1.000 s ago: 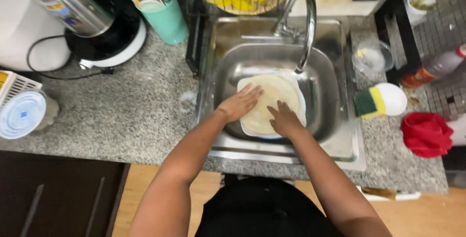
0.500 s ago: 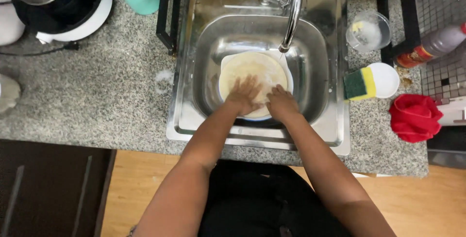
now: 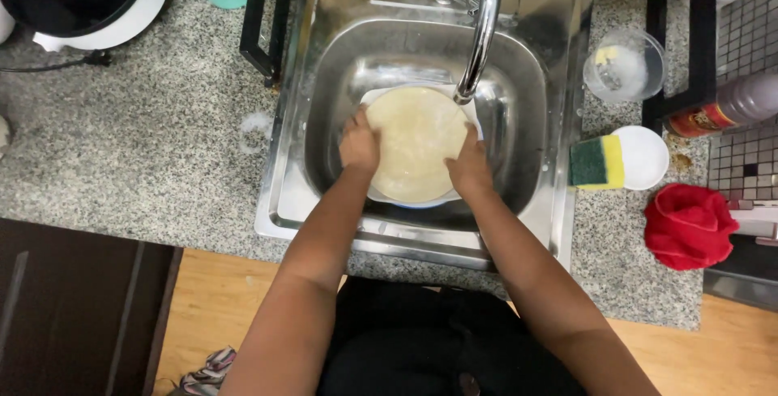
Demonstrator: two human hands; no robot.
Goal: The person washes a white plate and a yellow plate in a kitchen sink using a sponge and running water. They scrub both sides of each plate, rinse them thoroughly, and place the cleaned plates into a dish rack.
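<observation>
change: left hand [image 3: 359, 143] and right hand [image 3: 468, 165] moved from the plate's [image 3: 417, 153] near edge to its opposite sides | hands: both gripping plate in sink [image 3: 527, 96], under tap [image 3: 480, 35] | meaning: plate now held for rinsing

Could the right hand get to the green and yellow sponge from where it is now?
Probably yes. The right hand grips the plate in the sink; the sponge lies just right on the rim, with nothing between them.

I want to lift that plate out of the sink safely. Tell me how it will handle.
The plate looks rigid, probably ceramic, so likely breakable against the steel sink. Its face looks wet and filmy, so probably slippery. The left hand and right hand grip opposite rims, which suggests two hands suit it.
</observation>
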